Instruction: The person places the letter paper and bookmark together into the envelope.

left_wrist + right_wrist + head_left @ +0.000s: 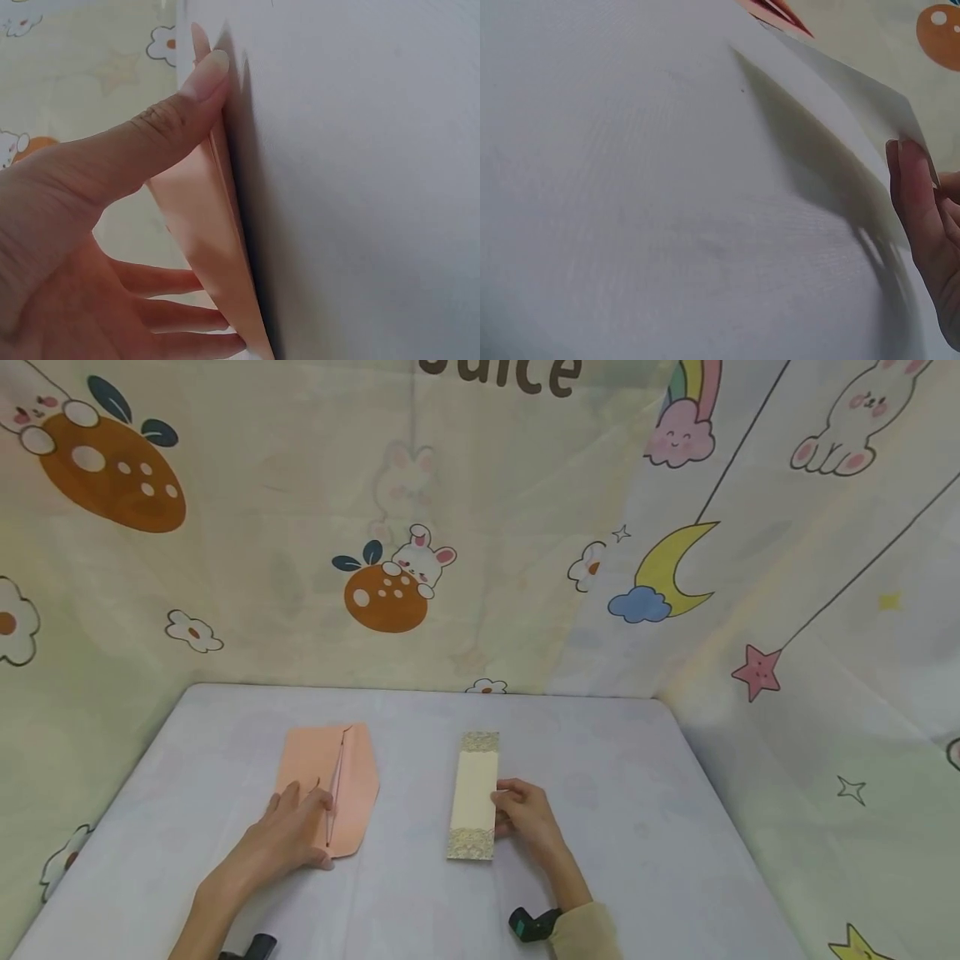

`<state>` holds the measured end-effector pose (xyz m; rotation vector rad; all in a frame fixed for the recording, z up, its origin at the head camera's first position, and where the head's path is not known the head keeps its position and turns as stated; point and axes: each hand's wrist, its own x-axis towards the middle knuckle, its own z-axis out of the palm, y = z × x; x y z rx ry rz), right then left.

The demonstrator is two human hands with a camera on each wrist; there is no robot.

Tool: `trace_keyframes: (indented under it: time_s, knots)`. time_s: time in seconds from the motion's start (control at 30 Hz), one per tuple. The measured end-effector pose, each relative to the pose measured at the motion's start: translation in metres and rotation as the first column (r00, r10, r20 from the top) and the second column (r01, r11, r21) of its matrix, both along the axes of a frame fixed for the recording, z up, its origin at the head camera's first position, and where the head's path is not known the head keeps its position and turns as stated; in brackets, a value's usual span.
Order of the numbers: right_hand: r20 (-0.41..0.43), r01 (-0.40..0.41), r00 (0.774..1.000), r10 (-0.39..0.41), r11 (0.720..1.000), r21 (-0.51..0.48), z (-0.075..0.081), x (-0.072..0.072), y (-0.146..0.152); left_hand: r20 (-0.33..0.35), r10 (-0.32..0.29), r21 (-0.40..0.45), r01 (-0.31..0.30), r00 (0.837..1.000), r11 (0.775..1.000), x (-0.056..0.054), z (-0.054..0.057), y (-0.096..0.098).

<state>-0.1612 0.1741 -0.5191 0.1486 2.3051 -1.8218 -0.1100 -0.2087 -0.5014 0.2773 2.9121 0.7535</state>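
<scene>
Where the head view looks down on the white tabletop [397,902], the person's left hand [281,839], left of the lower centre, rests on a peach-coloured flat paper envelope [362,793] with a tapering right side and a narrow pale gap. Its fingers lie spread and fairly straight across the paper, thumb well apart from them at the lower edge; the hand covers the envelope's lower left part. Right of centre, the right hand [531,818] pinches the right edge of a long cream rectangular card [475,789] with patterned bands at both ends. Its other fingers are curled and partly hidden, some behind one another. Black wrist devices [532,925] show at the bottom, the left one cut off by the frame, and a pale yellow sleeve [587,933] is also cut off.

From the left wrist, the thumb stretches to the upper centre and touches the envelope's edge, while three fingers reach towards the paper lower down, set wide of the thumb. Their contact is hard to make out, and the envelope runs out of the bottom.

From the right wrist, the card slants at the upper right above its shadow, gripped by fingers partly cut off by the right border. At the top, only a sliver of the envelope appears.
</scene>
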Motion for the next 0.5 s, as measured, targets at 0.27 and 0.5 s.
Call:
trace_keyframes:
  time_s: [0.27,0.5]
  knots:
    - [-0.002,-0.059,0.998,0.058,0.998,-0.008,0.009,0.002,-0.015,0.017,0.007,0.008,-0.007,1.0,1.0,0.001,0.001,-0.002]
    - [-0.01,-0.081,0.997,0.081,0.997,-0.005,0.015,0.002,-0.026,-0.004,0.002,0.017,-0.002,1.0,1.0,0.001,0.002,-0.001]
